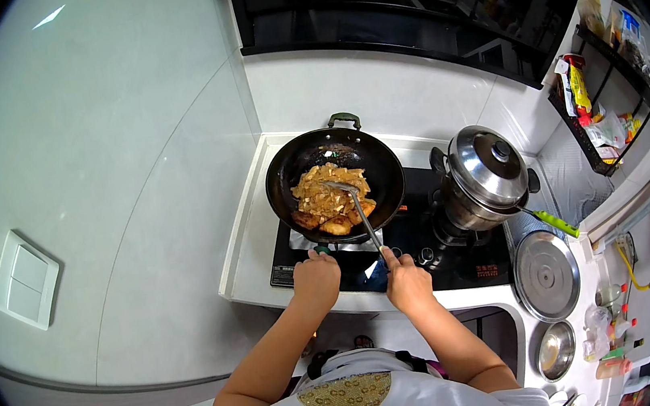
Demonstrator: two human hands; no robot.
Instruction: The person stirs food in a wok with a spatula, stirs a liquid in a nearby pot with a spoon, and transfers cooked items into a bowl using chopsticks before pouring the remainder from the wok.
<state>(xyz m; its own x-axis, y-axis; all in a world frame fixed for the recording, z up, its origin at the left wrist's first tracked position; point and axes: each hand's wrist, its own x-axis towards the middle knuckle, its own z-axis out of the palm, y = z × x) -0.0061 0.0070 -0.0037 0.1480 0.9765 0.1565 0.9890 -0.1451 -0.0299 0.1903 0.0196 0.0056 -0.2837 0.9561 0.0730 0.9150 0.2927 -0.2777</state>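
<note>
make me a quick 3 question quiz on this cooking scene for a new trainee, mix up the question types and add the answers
1. What does the right hand hold?
2. True or false: the lidded steel pot stands to the left of the wok.
3. Where does the left hand grip the wok?
a) at the far side
b) at the near side
c) it does not grip it

Key
1. A metal spatula, with its blade in the food.
2. False: the pot is to the right of the wok.
3. b: it is closed on the near handle.
</note>
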